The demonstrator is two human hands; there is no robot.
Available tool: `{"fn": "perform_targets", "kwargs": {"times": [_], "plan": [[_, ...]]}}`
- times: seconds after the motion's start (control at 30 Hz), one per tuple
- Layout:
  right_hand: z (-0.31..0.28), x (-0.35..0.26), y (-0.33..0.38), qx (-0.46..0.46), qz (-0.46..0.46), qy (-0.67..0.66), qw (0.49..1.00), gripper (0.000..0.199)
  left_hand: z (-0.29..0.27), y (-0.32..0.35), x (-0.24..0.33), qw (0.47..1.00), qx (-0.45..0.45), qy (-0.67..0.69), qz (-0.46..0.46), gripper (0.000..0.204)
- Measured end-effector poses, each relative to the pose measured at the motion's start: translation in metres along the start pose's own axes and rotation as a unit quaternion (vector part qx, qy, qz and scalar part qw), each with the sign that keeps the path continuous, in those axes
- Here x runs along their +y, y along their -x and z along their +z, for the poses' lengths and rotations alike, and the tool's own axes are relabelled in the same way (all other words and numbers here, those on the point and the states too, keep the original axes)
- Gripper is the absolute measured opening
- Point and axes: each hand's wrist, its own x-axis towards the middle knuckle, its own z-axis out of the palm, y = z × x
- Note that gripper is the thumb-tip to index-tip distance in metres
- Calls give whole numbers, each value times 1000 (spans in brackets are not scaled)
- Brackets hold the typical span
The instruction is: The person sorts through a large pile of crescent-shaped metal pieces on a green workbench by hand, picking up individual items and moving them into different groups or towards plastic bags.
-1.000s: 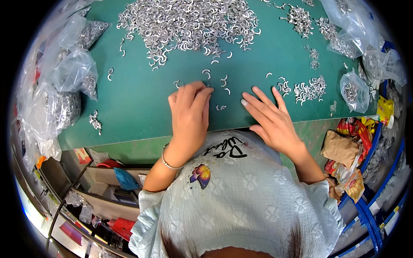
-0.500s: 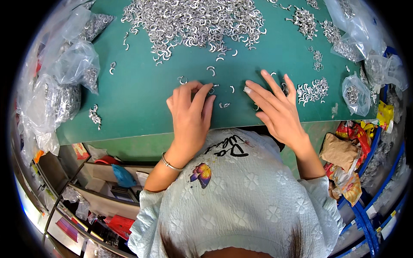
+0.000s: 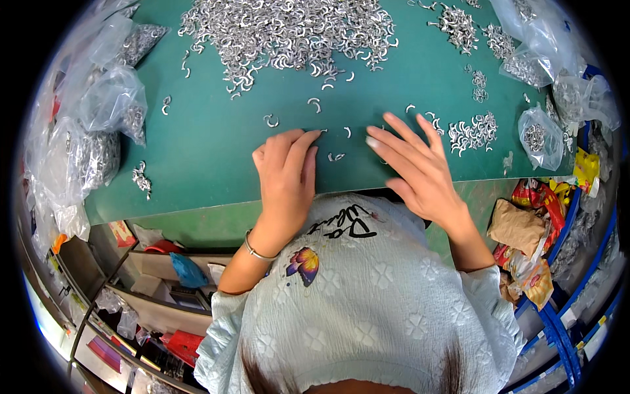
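Observation:
My left hand (image 3: 287, 174) is bent over the green table, its thumb and fingers drawn together. A small silver metal piece (image 3: 323, 131) shows at the index fingertip; what lies between the fingers is hidden. To its right my right hand (image 3: 420, 167) hovers low with the fingers spread, holding nothing I can see. Between the hands lie a curved metal piece (image 3: 348, 132) and a pair of small pieces (image 3: 336, 157). Another curved piece (image 3: 410, 108) lies just beyond the right fingertips. Beside that hand is a small heap of curved pieces (image 3: 474, 132).
A large pile of curved metal pieces (image 3: 282, 33) covers the far middle of the green table (image 3: 216, 144). Smaller heaps (image 3: 457, 29) sit at the far right. Filled plastic bags line the left (image 3: 98, 154) and right (image 3: 541, 139) edges. Shelves (image 3: 151, 302) stand below left.
The left fingers have drawn closer together beside the small piece. My right hand has shifted slightly left, uncovering pieces near its fingertips. The whole view has shifted a little.

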Motion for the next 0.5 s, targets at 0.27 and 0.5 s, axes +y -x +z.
{"fn": "perform_targets", "kwargs": {"times": [0.27, 0.5], "plan": [[1, 7, 9, 12, 36, 50, 998, 44, -4, 7, -4, 999, -30, 9, 20, 25], [7, 4, -25, 22, 16, 66, 997, 45, -4, 3, 1, 1000, 3, 7, 3, 26]]}}
